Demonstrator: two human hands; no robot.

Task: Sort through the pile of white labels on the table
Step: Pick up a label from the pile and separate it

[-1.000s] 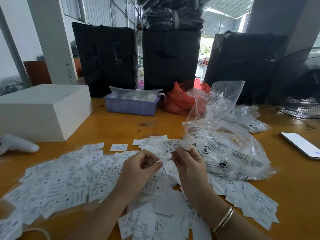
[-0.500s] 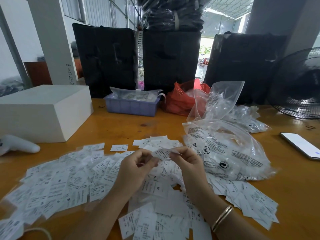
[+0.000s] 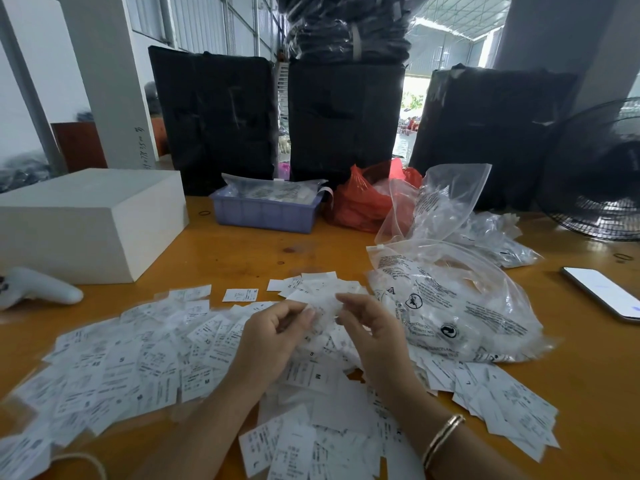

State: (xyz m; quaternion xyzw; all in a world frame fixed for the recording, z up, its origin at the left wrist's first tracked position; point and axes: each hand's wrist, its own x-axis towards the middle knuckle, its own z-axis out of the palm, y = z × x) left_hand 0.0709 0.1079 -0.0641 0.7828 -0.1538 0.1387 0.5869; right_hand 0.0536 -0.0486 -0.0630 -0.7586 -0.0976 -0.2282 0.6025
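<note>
Compared with a second ago, I see both hands lower over the pile of white labels (image 3: 145, 362) at the tabletop's near edge, the left hand (image 3: 273, 341) and right hand (image 3: 374, 337) pinching one blurred label (image 3: 323, 306) between them, so sorting continues.

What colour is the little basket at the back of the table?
Pale purple-blue basket, seen in the head view.
</note>
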